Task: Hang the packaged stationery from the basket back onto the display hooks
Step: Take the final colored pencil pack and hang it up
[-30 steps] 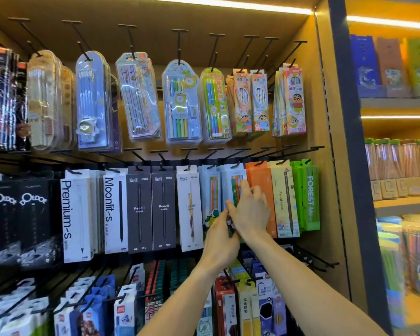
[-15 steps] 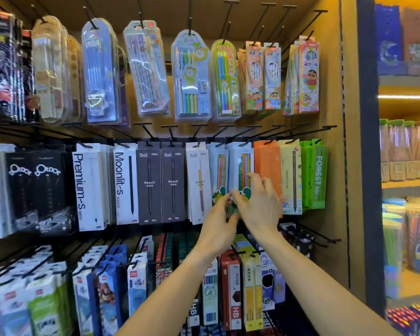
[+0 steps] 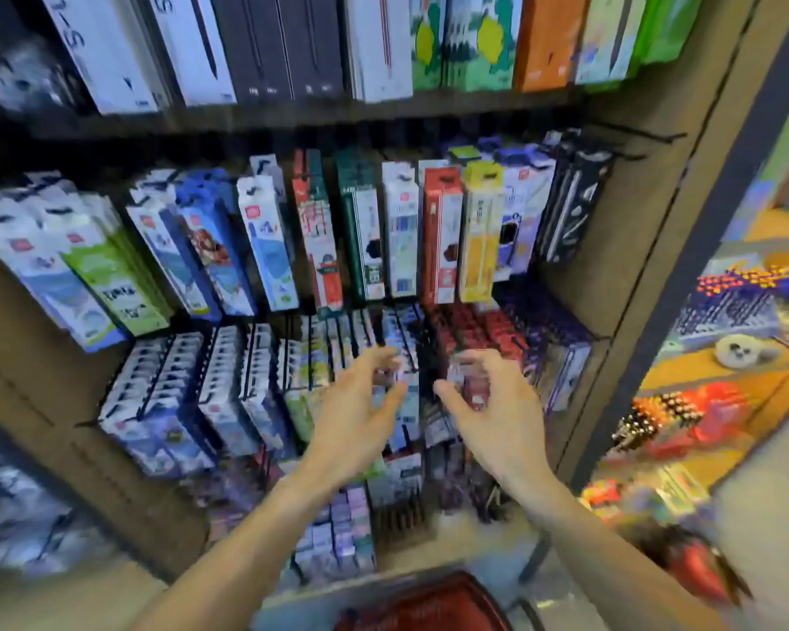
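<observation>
My left hand and my right hand hover side by side in front of the lower rows of hanging packs, fingers loosely spread, holding nothing. Behind them hang small boxed packs on black display hooks. A row of pencil boxes hangs above, with a red box and a yellow box side by side. The red basket shows at the bottom edge, below my arms; its contents are blurred.
The wooden display side panel and a dark upright post stand to the right. Beyond it, a shelf holds colourful goods. Two bare black hooks jut out at upper right. The whole view is motion-blurred.
My view has swung down from the upper pencil rows to the lower rows and the basket. Both hands left the dinosaur-print pack on its hook and dropped lower, apart.
</observation>
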Tool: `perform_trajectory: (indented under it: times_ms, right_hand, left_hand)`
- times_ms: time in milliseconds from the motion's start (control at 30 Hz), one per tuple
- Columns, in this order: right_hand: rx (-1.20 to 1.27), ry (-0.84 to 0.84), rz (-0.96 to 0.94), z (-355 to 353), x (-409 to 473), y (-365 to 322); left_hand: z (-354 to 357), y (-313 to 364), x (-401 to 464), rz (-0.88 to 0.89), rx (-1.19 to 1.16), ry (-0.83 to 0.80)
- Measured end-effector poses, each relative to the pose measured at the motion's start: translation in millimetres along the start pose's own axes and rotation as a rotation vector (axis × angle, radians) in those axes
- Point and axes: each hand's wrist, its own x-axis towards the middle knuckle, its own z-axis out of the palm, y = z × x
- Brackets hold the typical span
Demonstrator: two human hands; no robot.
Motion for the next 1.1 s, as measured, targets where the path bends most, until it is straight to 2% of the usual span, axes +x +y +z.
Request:
perform_trajectory:
  times_ms: [133, 267, 467, 800, 933, 1100]
  right_hand:
    - [0.0, -0.257, 0.276, 55.9, -102.8, 58.8]
    - [0.061, -0.447, 0.526, 88.7, -182.7, 84.2]
    - [0.091, -0.522, 0.771, 105.9, -253.0, 97.1]
    - [0.143, -0.682, 0.996, 159.4, -303.1, 131.9]
    - [0.098, -0.77, 1.039, 221.0, -336.1, 192.4]
    - [0.025, -0.874, 1.119, 324.1, -398.1, 308.2]
  left_hand:
    - [47.0, -92.0, -77.0, -0.317, -0.049, -0.187]
    - [75.8, -145.5, -147.4, -0.538, -0.056, -0.299]
    - [94.3, -185.0, -213.6, -0.796, -0.041, -0.369]
    - [157.1, -233.4, -254.9, -0.987, -0.073, -0.45]
    - [223.9, -285.2, -271.2, -1.06, -0.069, -0.492]
    - [336.2, -382.9, -289.1, -1.157, -0.086, -0.491]
